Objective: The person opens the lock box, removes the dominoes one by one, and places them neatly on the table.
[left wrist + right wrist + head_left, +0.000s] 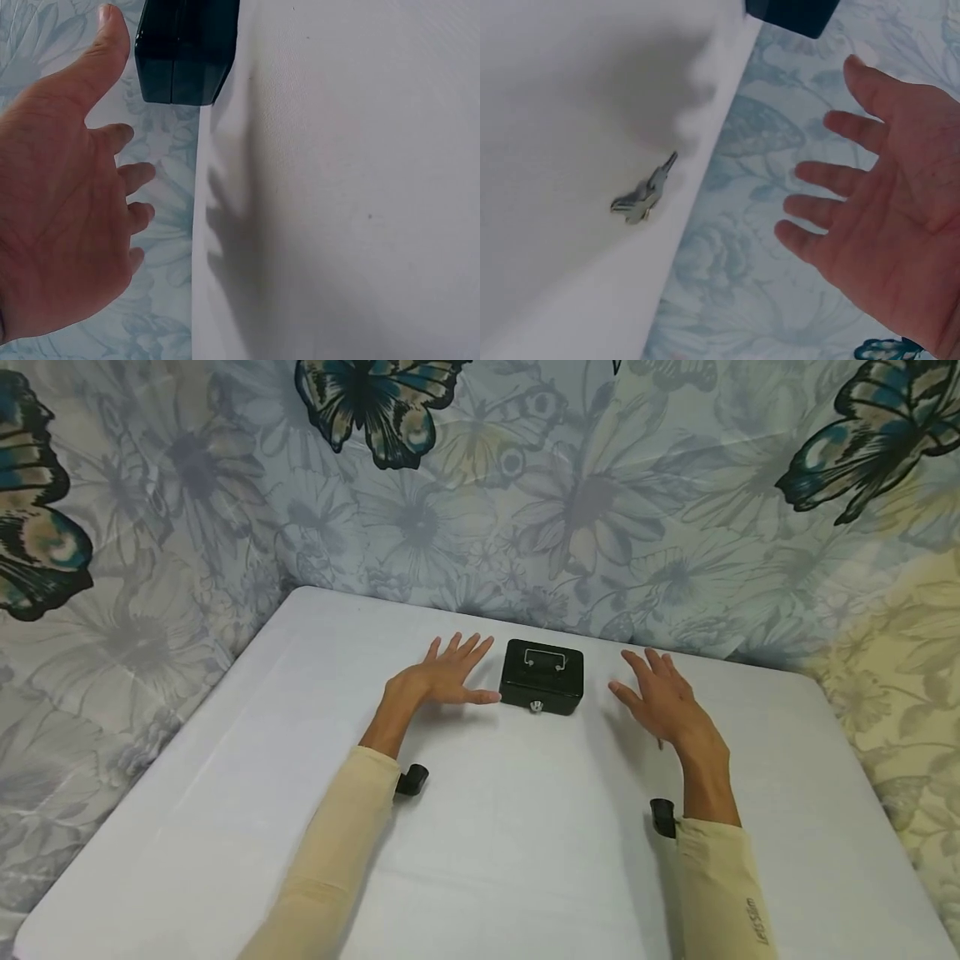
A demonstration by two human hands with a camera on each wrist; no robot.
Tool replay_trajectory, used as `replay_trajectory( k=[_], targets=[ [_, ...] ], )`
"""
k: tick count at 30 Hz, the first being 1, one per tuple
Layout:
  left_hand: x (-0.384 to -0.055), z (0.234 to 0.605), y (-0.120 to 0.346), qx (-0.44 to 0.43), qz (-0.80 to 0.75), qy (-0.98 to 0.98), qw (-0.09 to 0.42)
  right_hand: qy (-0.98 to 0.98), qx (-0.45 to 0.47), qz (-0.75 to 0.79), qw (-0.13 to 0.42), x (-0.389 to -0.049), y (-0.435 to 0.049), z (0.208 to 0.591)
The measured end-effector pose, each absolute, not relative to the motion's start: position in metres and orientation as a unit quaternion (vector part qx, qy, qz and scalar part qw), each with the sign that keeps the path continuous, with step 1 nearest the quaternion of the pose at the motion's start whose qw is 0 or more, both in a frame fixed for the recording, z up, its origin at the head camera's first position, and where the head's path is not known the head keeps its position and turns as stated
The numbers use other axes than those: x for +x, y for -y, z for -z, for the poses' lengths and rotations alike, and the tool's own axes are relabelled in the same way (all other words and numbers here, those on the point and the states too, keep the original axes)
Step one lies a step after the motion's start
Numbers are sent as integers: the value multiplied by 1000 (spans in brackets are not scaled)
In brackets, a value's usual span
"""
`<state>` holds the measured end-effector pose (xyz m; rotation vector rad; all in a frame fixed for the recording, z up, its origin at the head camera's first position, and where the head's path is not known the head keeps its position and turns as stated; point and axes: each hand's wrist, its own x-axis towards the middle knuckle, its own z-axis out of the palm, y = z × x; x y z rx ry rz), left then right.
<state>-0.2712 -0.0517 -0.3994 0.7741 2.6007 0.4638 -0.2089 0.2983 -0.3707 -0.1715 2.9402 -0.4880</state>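
A small black cash box (551, 681) sits near the far edge of the white table, its lid down. A wire handle (545, 653) lies on the lid, and a round silver lock (536, 706) shows on the front. My left hand (444, 677) is spread just left of the box, thumb tip close to its front corner. To the right, my right hand (660, 697) has its fingers extended, apart from the box and holding nothing. Below that hand, small silver keys (641, 196) lie on the table in the right wrist view.
The white table (480, 860) reaches back to a wall covered in flower and butterfly cloth (420, 527). Black wrist cameras (412, 780) sit at both sleeve cuffs. Cloth also hangs along the left and right sides.
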Motion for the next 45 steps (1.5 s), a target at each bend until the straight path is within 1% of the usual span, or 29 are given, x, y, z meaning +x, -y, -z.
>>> replay_trajectory(
  k=[11,18,25,33,38,40,42,45],
  targets=[
    [-291,404,45,285,-165,-918,221,-981,-88,149,89,-222,-291,360],
    [-298,410,40,287,-143,-915,245,-978,-84,159,101,-233,-298,353],
    [-306,411,33,287,-119,-914,262,-973,-94,185,97,-246,-305,348],
    [-308,424,21,281,-99,-923,243,-972,-92,196,87,-248,-314,350],
    [-309,426,15,278,-86,-929,228,-972,-93,200,87,-246,-317,355],
    [-310,425,13,278,-84,-930,225,-970,-99,196,104,-247,-316,358],
    [-311,425,11,276,-84,-930,226,-967,-105,187,135,-247,-310,362],
    [-311,428,7,274,-78,-931,229,-959,-98,171,204,-245,-301,368]
  ],
)
